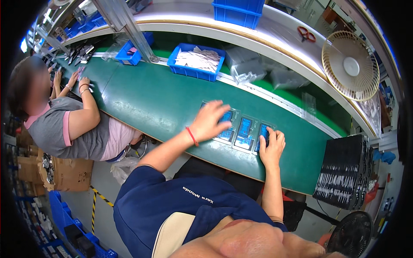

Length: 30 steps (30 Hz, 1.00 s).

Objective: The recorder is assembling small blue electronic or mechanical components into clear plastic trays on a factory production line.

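Three flat, clear packs with blue rectangular faces lie side by side on the green worktable (150, 96). My left hand (209, 120) is open, fingers spread, over the left pack (226, 133) and hides part of it. Between my hands lies the middle pack (244, 133), fully in sight. My right hand (273, 148) closes on the right pack (263, 131), its thumb on the near left side and its fingers along the right side. That hand covers the pack's lower right part.
Beyond the packs stands a blue bin (195, 62) of pale flat pieces. Clear plastic trays (245, 69) sit beside it. A stack of black trays (344, 167) rises at the table's right end. A fan (350, 66) hangs at upper right. A co-worker (73, 124) works at left.
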Available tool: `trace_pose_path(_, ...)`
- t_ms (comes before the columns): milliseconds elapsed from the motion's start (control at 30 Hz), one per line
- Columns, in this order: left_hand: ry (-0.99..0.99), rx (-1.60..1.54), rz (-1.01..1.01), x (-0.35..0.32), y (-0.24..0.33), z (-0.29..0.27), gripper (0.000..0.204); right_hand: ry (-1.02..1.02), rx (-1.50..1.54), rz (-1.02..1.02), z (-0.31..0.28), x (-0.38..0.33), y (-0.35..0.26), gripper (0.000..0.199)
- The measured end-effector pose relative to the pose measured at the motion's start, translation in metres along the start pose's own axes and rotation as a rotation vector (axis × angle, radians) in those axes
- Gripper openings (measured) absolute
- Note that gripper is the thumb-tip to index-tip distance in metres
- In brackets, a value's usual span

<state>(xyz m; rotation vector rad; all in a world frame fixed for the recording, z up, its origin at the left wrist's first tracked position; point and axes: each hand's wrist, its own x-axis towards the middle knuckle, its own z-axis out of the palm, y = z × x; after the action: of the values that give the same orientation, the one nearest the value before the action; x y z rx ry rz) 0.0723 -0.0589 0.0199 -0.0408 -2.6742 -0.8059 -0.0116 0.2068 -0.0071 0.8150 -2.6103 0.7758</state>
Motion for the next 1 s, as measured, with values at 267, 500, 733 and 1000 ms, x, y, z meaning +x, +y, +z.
trace_pose_path(267, 0.292, 0.553, -0.051, 0.142, -0.162, -0.079, 0.022, 0.010, 0.036, -0.014, 0.001, 0.000, -0.002, 0.037)
trace_pose_path(500, -0.002, 0.528, -0.167, 0.176, -0.200, -0.074, 0.017, 0.026, 0.038, -0.005, 0.002, 0.001, 0.000, 0.037)
trace_pose_path(733, 0.264, 0.243, -0.159, 0.141, -0.184, -0.103, 0.013, 0.019, 0.048, 0.007, 0.000, 0.001, 0.000, 0.037)
trace_pose_path(1000, 0.062, -0.984, -0.518, 0.056, -0.104, -0.076, 0.023, 0.094, 0.484, -0.013, 0.011, 0.039, -0.051, 0.027)
